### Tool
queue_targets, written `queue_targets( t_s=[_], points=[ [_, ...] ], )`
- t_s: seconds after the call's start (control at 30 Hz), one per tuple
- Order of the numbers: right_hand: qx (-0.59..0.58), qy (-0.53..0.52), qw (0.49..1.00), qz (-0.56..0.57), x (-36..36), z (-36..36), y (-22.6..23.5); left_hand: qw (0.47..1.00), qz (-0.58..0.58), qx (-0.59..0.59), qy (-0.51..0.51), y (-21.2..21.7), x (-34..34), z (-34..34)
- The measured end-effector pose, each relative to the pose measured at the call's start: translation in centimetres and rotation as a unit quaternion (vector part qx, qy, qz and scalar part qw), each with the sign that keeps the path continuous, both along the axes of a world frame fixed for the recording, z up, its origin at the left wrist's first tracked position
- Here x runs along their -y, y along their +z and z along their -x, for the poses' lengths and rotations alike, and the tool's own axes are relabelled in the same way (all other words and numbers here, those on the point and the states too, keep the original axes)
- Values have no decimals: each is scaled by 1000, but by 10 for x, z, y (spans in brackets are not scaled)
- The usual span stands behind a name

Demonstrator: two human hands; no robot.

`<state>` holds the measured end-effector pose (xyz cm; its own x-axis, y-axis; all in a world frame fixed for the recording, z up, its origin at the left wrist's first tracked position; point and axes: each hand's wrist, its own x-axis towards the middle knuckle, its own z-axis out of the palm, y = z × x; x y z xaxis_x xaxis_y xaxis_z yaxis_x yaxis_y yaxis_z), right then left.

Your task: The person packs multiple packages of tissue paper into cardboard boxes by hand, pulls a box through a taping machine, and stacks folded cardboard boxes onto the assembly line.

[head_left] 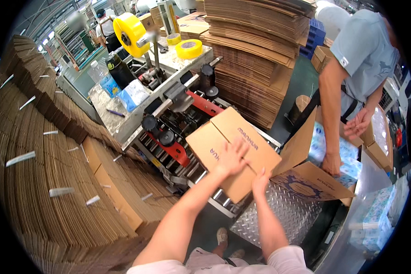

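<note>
The box sits over rollers by the red guides; entering crooked, it could jam. Left hand, fingers wide, covers the flaps; lifting early might spring them. Right hand touches the edge, its grip unclear.

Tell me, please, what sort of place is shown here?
Probably a packing area in a factory or warehouse: there are a tall stack of flattened brown cardboard, a large yellow tape roll mounted on a grey metal roller machine, and a brown rectangular cardboard box beside it.
</note>
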<state>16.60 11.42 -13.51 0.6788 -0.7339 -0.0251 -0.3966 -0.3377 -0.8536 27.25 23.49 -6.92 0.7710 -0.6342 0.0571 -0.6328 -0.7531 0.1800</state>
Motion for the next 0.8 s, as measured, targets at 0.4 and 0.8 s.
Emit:
queue_targets(
  t_s=[0.4,0.8],
  points=[
    [-31,285,868,-406,-8,25,4,991,12,-26,128,-36,-63,-96],
    [-499,306,809,-48,152,490,33,915,397,-7,-63,177,-87,90]
  ],
)
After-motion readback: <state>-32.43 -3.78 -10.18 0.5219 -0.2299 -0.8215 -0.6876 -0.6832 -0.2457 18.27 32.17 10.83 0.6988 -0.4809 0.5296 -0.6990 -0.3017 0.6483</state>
